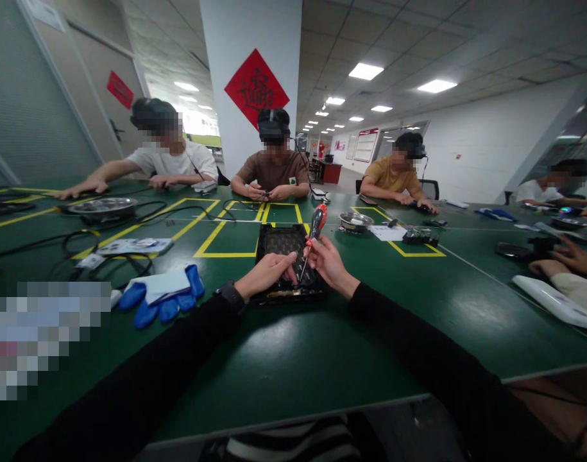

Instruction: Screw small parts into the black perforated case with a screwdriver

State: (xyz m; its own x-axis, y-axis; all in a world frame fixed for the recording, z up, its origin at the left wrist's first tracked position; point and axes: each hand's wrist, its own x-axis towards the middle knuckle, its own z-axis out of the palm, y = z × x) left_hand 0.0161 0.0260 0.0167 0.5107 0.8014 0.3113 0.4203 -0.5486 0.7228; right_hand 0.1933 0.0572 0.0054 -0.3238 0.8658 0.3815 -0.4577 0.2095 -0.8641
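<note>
A screwdriver with a red and black handle stands nearly upright, tilted a little, with my right hand closed around the lower handle. Its thin shaft points down into a black plastic casing on the table in front of me. The shaft's tip is close to the casing's near right part; I cannot tell whether it sits in a screw. My left hand rests over the casing's left side, thumb and fingers apart, fingertips beside the shaft. Those fingertips are partly hidden, and nothing shows in that hand.
Blue gloves with a pale cloth lie left of my forearm. Black cables and a metal dish are further left. Another metal dish and a dark part stand right of the casing. Several people sit around the green table.
</note>
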